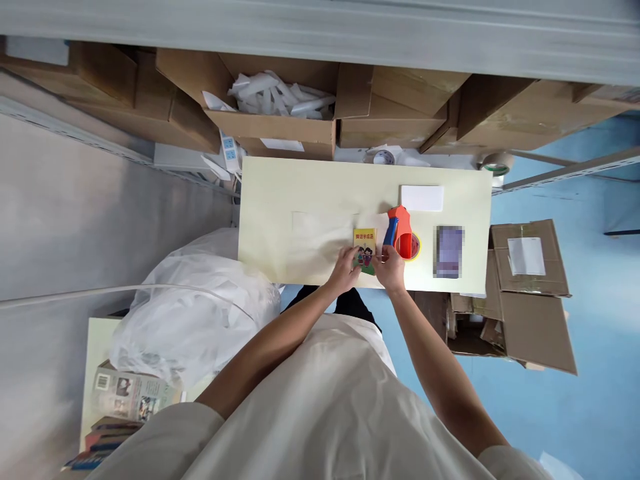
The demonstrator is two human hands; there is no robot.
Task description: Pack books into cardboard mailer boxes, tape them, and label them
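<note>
A small yellow and green picture book (365, 239) with two cartoon figures on its cover lies between my hands near the table's front edge. My left hand (344, 270) grips its left edge, fingers bent over the lower cover. At the opposite edge, my right hand (390, 268) pinches the book between thumb and fingers. Just beyond my right hand is a red and blue tape dispenser (403, 230) with a roll of tape in it. A thin, pale clear sheet (320, 230) lies flat on the table, left of and behind the book.
On the cream table (280, 180) are a white flat box (421, 198) and a blurred purple phone-like object (449, 252). Behind stands an open carton (270, 123) of white rolled plastic. A large plastic bag (200, 307) bulges at left; open cartons (530, 267) stand right.
</note>
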